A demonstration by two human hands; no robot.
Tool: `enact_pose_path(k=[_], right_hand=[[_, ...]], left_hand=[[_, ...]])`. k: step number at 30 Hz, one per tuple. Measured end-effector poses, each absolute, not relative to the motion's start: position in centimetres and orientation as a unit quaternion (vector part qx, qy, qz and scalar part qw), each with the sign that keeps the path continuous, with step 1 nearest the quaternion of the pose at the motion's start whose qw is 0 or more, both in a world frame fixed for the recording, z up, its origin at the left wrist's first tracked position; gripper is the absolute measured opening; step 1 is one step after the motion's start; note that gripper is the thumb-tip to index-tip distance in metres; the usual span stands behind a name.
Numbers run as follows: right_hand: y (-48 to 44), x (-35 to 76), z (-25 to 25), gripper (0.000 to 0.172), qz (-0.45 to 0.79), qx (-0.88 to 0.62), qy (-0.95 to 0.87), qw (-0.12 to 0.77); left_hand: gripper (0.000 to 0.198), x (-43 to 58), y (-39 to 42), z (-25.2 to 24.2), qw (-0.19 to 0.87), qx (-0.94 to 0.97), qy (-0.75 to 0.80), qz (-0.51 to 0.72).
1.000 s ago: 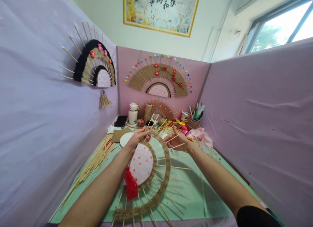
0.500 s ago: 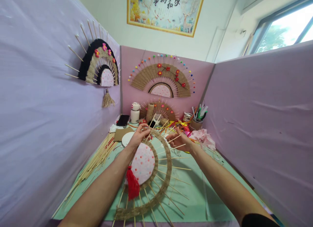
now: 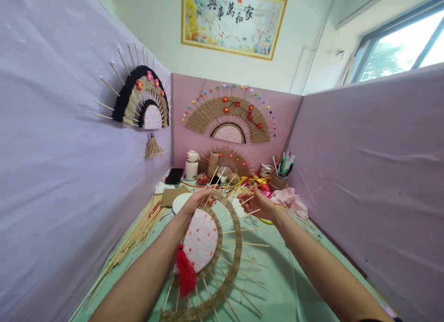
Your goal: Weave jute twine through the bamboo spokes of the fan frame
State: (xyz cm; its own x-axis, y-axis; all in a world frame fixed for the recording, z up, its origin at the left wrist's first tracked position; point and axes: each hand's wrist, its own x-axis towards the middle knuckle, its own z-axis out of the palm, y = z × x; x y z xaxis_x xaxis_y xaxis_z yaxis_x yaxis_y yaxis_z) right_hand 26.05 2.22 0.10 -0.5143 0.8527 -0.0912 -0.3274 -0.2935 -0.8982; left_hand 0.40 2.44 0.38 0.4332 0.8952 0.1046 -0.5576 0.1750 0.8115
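A half-round fan frame of thin wooden sticks woven with brown twine stands tilted in front of me. Its inner half-disc is covered in white cloth with pink-red dots, and a red tassel hangs on the straight edge. My left hand grips the frame at its upper far end, with the fingertips partly hidden behind the sticks. Near the frame's upper right sticks is my right hand, thumb raised and fingers reaching left, apart from each other. No held thing shows clearly in it.
Loose wooden sticks lie at left beside brown cardboard and a phone. A white bottle, a twine roll and a tool pot stand at the back. Pink cloth lies right. Partitions enclose the table.
The camera view has tilted up slightly, so everything sits a little lower. Both hands stay near the frame's far end; my right hand's fingers have drawn in slightly.
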Motion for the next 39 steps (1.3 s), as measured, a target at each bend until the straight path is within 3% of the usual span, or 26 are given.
enact_pose_path(k=[6, 18, 31, 39], right_hand=[[2.8, 26.7, 0.3, 0.061, 0.713, -0.297, -0.467, 0.431], [2.6, 27.0, -1.1, 0.068, 0.704, -0.319, -0.495, 0.398], [2.7, 26.5, -0.4, 0.067, 0.711, -0.326, -0.517, 0.349], [3.6, 27.7, 0.4, 0.065, 0.706, -0.333, -0.490, 0.387]], left_hand=[[0.051, -0.1, 2.3, 0.4, 0.757, 0.429, 0.176, 0.461], [0.051, -0.9, 1.0, 0.8, 0.838, 0.377, 0.106, 0.380], [0.034, -1.5, 1.9, 0.6, 0.832, 0.277, 0.083, 0.473], [0.027, -1.1, 1.6, 0.6, 0.831, 0.260, 0.089, 0.484]])
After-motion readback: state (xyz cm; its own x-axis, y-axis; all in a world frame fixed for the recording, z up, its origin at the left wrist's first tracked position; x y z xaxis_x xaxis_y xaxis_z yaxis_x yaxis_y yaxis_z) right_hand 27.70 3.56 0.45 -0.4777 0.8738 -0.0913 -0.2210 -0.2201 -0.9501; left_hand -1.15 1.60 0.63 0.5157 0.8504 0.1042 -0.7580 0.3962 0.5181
